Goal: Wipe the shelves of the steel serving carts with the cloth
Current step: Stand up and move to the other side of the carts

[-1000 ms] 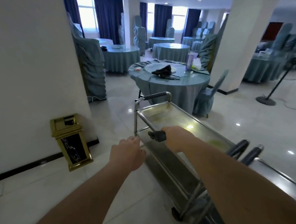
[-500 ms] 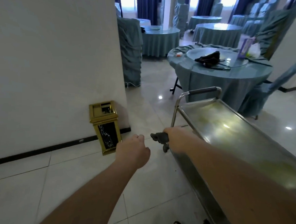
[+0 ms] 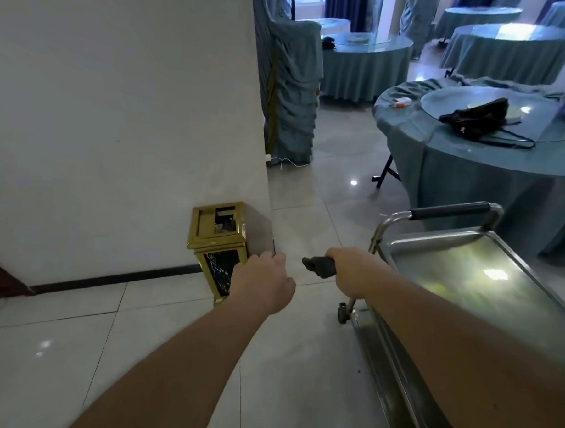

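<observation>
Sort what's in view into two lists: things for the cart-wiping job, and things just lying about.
For the job:
steel cart, top shelf smeared
dark cloth, gripped in the right hand
left hand, fingers curled, holding nothing

Just lying about:
gold bin by the wall
black bag on the round table
stacked covered chairs

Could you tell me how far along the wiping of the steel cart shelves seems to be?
Done: nothing visibly; the cart's top shelf shows greenish smears. In hand: the right hand grips a dark handle by the cart; the left hand holds nothing, fingers curled. No cloth is visible. Left: apparently all the wiping.
</observation>
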A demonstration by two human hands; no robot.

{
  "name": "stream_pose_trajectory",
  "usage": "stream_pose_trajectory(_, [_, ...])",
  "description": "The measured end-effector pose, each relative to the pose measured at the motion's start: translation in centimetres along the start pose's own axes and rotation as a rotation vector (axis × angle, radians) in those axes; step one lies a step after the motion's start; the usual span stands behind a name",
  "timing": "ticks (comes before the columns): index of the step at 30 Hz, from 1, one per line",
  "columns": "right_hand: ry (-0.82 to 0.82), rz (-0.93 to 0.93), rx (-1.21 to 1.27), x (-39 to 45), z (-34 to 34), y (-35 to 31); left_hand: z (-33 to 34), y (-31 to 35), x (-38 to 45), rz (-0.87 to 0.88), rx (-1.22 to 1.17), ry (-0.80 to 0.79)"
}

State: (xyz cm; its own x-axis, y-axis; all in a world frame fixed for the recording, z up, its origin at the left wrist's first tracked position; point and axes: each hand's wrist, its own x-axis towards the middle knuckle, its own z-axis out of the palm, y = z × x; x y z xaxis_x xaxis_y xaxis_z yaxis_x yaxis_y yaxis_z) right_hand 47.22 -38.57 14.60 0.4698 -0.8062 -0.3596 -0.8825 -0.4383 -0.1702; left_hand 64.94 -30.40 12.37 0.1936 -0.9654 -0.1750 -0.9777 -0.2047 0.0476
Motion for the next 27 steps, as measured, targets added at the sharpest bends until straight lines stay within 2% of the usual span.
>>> stream_pose_trajectory(7, [-0.08, 0.075, -0.006, 11.0, -1.4, 2.3, 0.9, -2.4, 13.8, 0.056, -0.016, -0.054])
stream_pose_trajectory(15, [-0.097, 0.321, 0.142, 21.4, -3.2, 4.0, 0.0, -0.7, 29.8, 0.316, -0.094, -0.147])
stream_pose_trajectory(21, [-0.099, 0.556, 0.303, 21.7, -3.5, 9.2, -0.2, 5.3, 36.4, 0.534, 0.017, -0.201])
stream_pose_trajectory(27, [0.103, 0.803, 0.418, 17.5, -3.1, 16.3, 0.1, 14.3, 38.8, 0.758, 0.068, -0.191])
